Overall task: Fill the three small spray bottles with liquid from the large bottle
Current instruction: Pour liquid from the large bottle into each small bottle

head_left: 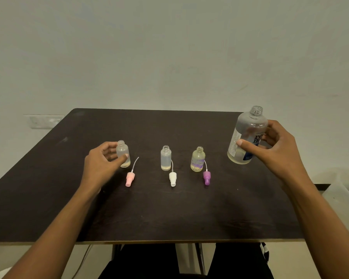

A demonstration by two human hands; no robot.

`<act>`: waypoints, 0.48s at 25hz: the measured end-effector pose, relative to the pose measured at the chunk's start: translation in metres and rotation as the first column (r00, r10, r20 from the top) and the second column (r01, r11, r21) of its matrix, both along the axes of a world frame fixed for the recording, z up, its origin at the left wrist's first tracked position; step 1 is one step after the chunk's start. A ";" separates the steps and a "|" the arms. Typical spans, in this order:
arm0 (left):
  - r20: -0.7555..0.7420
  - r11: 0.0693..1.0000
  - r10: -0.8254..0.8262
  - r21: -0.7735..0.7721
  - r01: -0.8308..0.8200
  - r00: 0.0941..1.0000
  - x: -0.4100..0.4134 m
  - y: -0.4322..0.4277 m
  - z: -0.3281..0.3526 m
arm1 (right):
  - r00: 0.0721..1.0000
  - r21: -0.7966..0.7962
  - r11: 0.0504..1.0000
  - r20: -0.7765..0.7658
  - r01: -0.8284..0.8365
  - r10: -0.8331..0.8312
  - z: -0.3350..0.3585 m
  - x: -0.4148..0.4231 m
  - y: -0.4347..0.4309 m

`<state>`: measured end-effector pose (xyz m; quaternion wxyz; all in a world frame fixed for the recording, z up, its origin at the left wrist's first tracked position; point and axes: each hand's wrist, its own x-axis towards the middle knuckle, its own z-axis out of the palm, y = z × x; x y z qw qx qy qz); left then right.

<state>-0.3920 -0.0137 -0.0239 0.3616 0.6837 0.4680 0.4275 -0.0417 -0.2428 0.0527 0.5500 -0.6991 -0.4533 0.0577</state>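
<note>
Nearest on the dark surface [149, 214]: three spray heads lying on their sides with dip tubes pointing away, pink spray head [130, 178], white spray head [172, 178], purple spray head [206, 177]. Each lies just in front of its own bottle.

Next row, all upright, necks open: left small bottle [123, 154], middle small bottle [166, 158], right small bottle [197, 159]. Left and middle show only a thin yellowish layer at the bottom; the right one looks filled noticeably higher.

Left hand [101, 164]: fingers curled around the left small bottle, thumb across its front, steadying it on the surface.

Right hand [278, 146]: fingers wrapped on the large bottle [247, 135], cap off, roughly upright with a slight tilt, near the right edge. Some pale liquid remains in its lower part. Whether its base touches the surface cannot be told.

Judgement: filling is under way; the left bottle appears to be the one in hand.

Next move calls for bringing the large bottle's mouth over the narrow neck and tipping slowly, with the left hand holding the small bottle steady against spills.
</note>
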 end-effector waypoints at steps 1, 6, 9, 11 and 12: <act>-0.001 1.000 0.003 -0.006 -0.003 1.000 0.000 0.000 -0.003 | 1.000 -0.002 1.000 0.000 -0.001 0.001 0.000 -0.001 -0.001; -0.018 0.999 0.014 -0.040 -0.015 1.000 -0.001 0.003 -0.012 | 1.000 -0.004 1.000 0.006 0.004 -0.004 0.000 -0.002 -0.005; -0.022 0.999 0.008 -0.049 -0.009 1.000 0.000 0.003 -0.013 | 1.000 0.002 1.000 0.004 0.000 0.000 -0.002 0.000 -0.006; -0.047 0.999 0.007 -0.038 -0.009 0.999 0.000 0.003 -0.013 | 1.000 0.006 1.000 0.001 -0.006 0.006 -0.003 0.001 -0.007; -0.061 0.999 0.010 -0.032 -0.012 0.998 0.000 0.003 -0.014 | 1.000 0.005 1.000 0.001 -0.007 0.007 -0.003 0.001 -0.007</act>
